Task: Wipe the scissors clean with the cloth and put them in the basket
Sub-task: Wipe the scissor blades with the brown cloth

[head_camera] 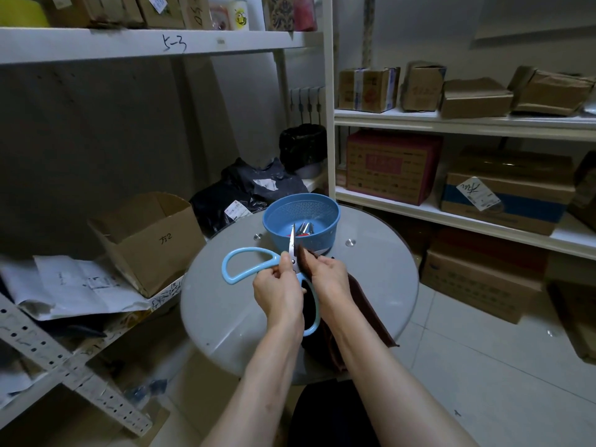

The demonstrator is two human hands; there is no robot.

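Note:
Light-blue-handled scissors (248, 262) are held over the round glass table (225, 317), blades spread apart. My left hand (279, 291) grips them near the pivot, one silver blade pointing up toward the basket. My right hand (329, 279) holds a dark brown cloth (364, 304) and pinches a fold of it around the other blade. The rest of the cloth hangs down past my right wrist. The blue perforated basket (301, 211) stands at the table's far edge, just behind the scissors, with a few metal tools lying in it.
An open cardboard box (148, 240) sits on the low shelf at left, beside loose papers (80, 285). Black bags (245, 191) lie behind the table. White shelving (464, 124) with cardboard boxes fills the right side. Tiled floor lies below.

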